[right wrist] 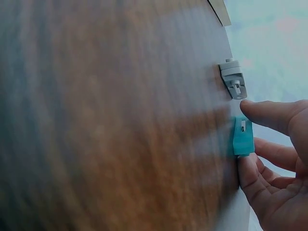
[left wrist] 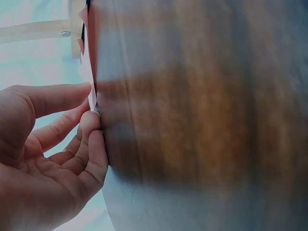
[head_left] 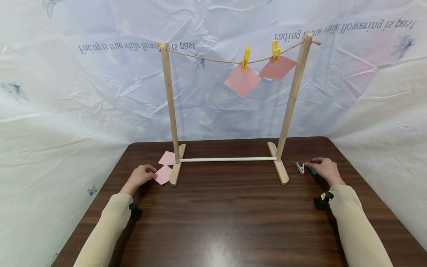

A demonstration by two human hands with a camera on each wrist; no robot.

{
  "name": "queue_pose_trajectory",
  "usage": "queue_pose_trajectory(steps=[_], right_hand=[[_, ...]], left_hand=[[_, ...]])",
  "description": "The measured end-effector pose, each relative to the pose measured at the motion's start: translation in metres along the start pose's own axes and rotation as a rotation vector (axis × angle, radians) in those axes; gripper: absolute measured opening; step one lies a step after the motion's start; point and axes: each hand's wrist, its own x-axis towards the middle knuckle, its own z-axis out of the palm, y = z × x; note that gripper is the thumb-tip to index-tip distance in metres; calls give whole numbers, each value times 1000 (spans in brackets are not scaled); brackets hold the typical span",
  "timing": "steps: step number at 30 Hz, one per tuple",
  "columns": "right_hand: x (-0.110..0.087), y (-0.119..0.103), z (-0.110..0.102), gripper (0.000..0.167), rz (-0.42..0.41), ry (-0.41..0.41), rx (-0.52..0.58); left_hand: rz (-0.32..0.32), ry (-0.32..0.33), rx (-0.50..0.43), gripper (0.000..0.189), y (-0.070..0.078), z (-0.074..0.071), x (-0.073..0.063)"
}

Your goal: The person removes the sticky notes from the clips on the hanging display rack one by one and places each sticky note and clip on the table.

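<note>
While the left hand is pinching the left corner of a near pink sheet on the table, a far pink sheet is lying just behind it, beside the foot of a wooden stand. Across the stand a cord is sagging, and towards its right end two yellow pegs are holding up two hanging pink sheets. Beyond the right foot, a white clip is resting near a teal clip, which the right hand is loosely surrounding, its fingers touching one end, its thumb standing slightly apart.
</note>
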Motion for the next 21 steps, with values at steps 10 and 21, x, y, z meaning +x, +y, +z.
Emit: queue_pose_trajectory(steps=[10,21], right_hand=[[-2,0,-7,71,12,-12,-8],[-2,-1,-9,75,24,-46,13]], left_hand=[[1,-17,-26,29,6,0,3],[-34,2,-55,27,5,-3,2]])
